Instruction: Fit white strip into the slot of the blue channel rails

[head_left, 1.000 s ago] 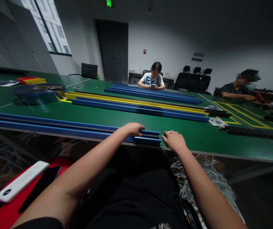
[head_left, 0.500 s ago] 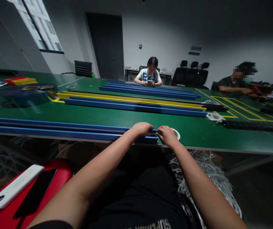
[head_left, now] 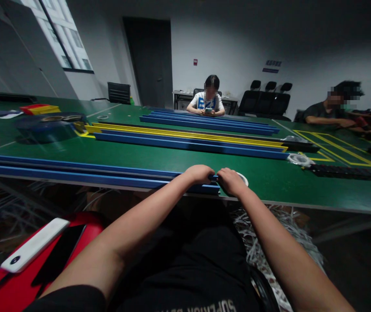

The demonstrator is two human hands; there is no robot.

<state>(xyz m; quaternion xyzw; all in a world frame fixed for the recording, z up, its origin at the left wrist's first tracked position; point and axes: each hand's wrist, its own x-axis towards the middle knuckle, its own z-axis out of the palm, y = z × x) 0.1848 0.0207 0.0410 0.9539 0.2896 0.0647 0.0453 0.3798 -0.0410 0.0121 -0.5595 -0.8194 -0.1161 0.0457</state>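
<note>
Two long blue rails lie side by side along the near edge of the green table. My left hand is closed around the right end of the farther rail, its fingertips turned down over it. Right beside it, my right hand has curled fingers at the rail's tip; whatever they pinch is hidden. The two hands almost touch. A white ring-shaped roll lies on the table just behind my right hand and is partly covered by it.
Across the green table lie a yellow rail and more blue rails. A dark blue coil sits left, a wrapped white roll right. Two people sit beyond. A red seat holds a white device.
My right hand's fingers have curled further down at the rail's end. My left hand keeps its place on the rail. The whole view has shifted slightly.
</note>
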